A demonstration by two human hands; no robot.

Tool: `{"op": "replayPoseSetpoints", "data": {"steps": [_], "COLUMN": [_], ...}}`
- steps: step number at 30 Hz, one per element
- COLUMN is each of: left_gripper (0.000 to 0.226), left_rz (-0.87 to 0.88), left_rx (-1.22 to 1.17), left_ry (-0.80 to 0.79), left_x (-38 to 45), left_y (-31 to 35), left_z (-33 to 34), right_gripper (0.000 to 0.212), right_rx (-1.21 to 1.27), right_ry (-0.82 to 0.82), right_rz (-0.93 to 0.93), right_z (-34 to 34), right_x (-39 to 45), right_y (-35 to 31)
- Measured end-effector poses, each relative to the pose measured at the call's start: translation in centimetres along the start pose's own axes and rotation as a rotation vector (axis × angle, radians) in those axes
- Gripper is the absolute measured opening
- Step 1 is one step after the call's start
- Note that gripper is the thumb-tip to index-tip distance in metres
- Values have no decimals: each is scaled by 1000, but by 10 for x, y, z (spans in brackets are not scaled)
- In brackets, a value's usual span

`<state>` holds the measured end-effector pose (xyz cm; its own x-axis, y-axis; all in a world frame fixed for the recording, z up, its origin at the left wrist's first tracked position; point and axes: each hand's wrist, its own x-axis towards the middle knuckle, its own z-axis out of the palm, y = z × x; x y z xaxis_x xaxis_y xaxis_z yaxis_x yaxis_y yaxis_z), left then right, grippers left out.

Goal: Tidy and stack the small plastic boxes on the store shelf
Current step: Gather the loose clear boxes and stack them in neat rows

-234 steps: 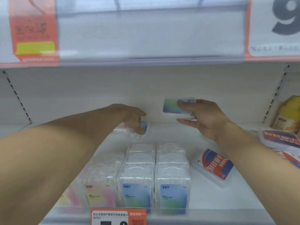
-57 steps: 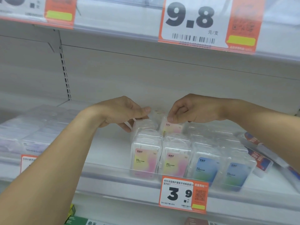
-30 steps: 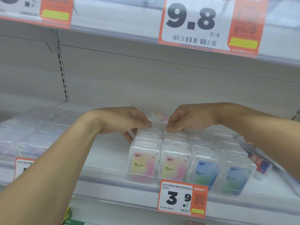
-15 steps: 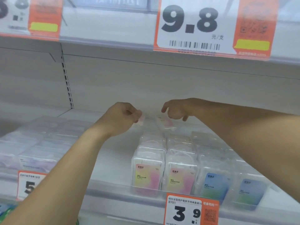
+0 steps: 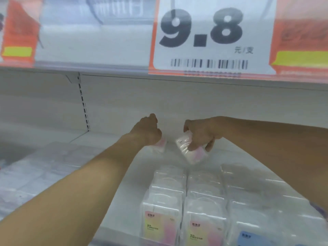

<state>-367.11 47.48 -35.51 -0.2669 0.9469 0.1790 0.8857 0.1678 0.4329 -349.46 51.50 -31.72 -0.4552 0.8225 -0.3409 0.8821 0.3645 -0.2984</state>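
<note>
Both hands have moved to the far shelf back. Left hand [image 5: 148, 131] and right hand [image 5: 200, 134] each grip a pink box [image 5: 190, 153]; the tilted right one may slip.

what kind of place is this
Most likely a shop aisle: a big 9.8 price tag with a barcode hangs on the upper shelf edge, and rows of identical small plastic boxes line the white shelf below.
</note>
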Motion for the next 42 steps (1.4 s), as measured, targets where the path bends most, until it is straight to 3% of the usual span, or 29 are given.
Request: {"op": "replayPoseSetpoints", "data": {"steps": [4, 6, 11, 14, 19, 23, 28, 31, 34, 38, 42], "left_gripper": [99, 117, 77, 67, 72, 44, 52, 47, 42, 56, 61], "left_rz": [-117, -149, -128, -119, 81, 129, 184, 202, 222, 95, 38], "left_rx": [23, 32, 82, -201, -580, -535, -497, -397, -290, -227, -208], "left_ry": [-112, -204, -208, -162, -108, -223, -405, -378, -405, -633, -737], "left_x": [24, 26, 14, 6, -24, -47, -65, -72, -77, -84, -85], "left_y": [-11, -15, -10, -4, 10, 16, 17, 22, 26, 29, 28], "left_z": [24, 32, 28, 11, -17, -28, -32, -26, -27, -38, -36], "right_gripper": [56, 55, 22, 18, 32, 33, 25, 17, 22, 24, 27], "right_rx": [202, 279, 327, 303, 329, 325, 345, 319, 222, 224, 194], "right_ry": [174, 222, 294, 300, 251, 204, 148, 129, 105, -110, -158], "right_rz": [-108, -127, -141, -151, -160, -152, -180, -180, -141, -116, -139], "right_z": [-18, -21, -17, -15, -13, -9, -4, 2, 4, 9, 12], "right_x": [-28, -42, -56, -60, -69, -79, -86, -86, -85, -91, -96], "right_y": [8, 11, 17, 17, 13, 12, 15, 17, 19, 24, 26]}}
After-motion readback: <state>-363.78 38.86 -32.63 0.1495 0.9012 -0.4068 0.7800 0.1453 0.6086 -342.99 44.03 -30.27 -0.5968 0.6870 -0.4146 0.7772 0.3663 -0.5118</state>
